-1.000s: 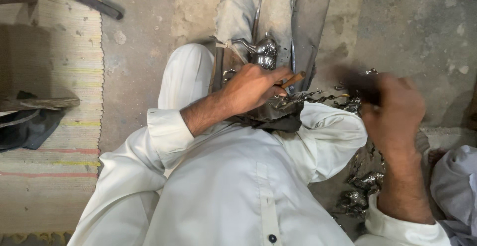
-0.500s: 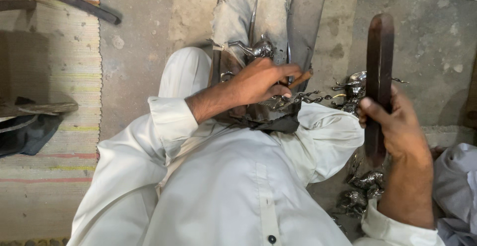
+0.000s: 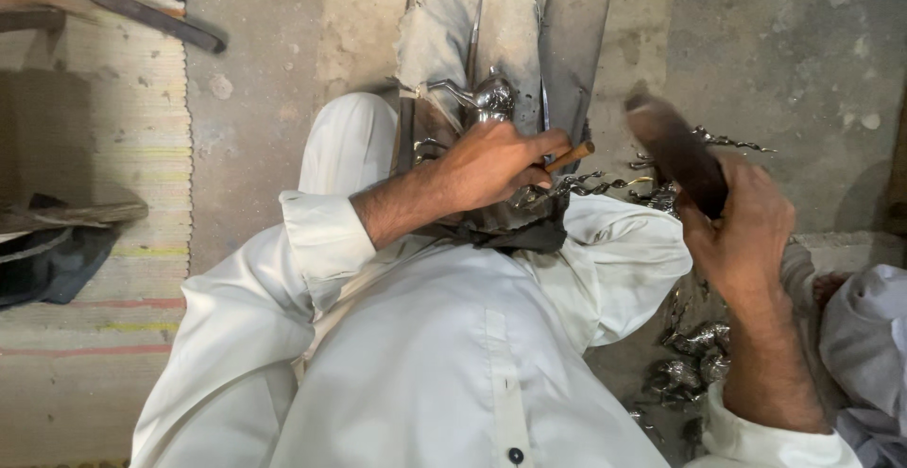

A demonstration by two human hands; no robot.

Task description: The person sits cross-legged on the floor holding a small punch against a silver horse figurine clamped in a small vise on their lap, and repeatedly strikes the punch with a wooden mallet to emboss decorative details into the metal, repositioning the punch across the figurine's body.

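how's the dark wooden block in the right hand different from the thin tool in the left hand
The dark wooden block is thick, broad and motion-blurred, raised clear of the work in the right hand. The thin tool is slim, light brown at its exposed end and sharp in focus, held low in the left hand by the shiny metal figure. Both are gripped in closed fists above the person's lap.

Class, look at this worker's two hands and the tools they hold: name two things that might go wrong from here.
1. The right hand swings a dark wooden mallet, blurred with motion; a stray blow might hit the left hand, which holds a small wooden-handled tool close by.
2. The shiny metal figure lies near the strike and might get dented.
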